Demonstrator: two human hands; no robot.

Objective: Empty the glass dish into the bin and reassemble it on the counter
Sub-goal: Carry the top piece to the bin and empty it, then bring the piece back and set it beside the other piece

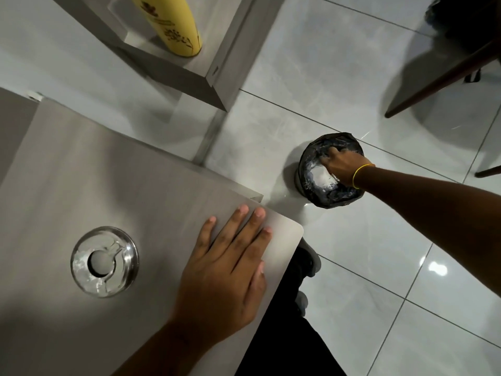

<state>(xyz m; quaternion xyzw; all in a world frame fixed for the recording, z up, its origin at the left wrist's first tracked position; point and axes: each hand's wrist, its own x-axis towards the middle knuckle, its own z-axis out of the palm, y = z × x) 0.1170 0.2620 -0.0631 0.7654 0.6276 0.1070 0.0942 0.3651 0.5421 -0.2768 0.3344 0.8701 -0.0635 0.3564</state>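
Left hand [227, 267] flat and empty on the grey counter [81, 180] near the round clear glass lid piece [104, 261], the right hand [343, 165] tips something unseen, presumably the dish, over the black-lined bin [330, 170], best shaken low.

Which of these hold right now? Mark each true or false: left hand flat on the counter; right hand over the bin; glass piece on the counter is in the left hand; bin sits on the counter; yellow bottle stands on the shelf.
1. The left hand lies flat on the counter. True.
2. The right hand reaches into the bin. True.
3. The left hand holds the glass piece. False: it sits alone, apart from the hand.
4. The bin sits on the counter. False: it stands on the floor tiles.
5. A yellow bottle stands on the shelf. True.
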